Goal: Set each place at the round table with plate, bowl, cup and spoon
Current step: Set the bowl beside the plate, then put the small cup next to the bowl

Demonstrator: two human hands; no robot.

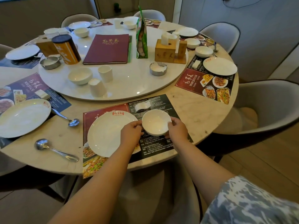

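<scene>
Both hands hold a white bowl [156, 121] over the nearest placemat [155, 147], just right of a white plate [106, 133]. My left hand [131, 134] grips the bowl's left rim, and my right hand [177, 130] grips its right side. A spoon [55, 149] lies on the table left of this plate, and a second spoon [67, 118] lies beside the left plate [22, 118]. On the turntable [129, 88] stand another bowl [80, 75] and two white cups [105, 73], one of them upside down [96, 87].
The turntable also carries a red menu book [107, 49], an orange canister [66, 49], wooden holders [165, 51], a green packet [142, 34] and two metal ashtrays [158, 69]. Further places with plates and bowls ring the table. Grey chairs [271, 107] surround it.
</scene>
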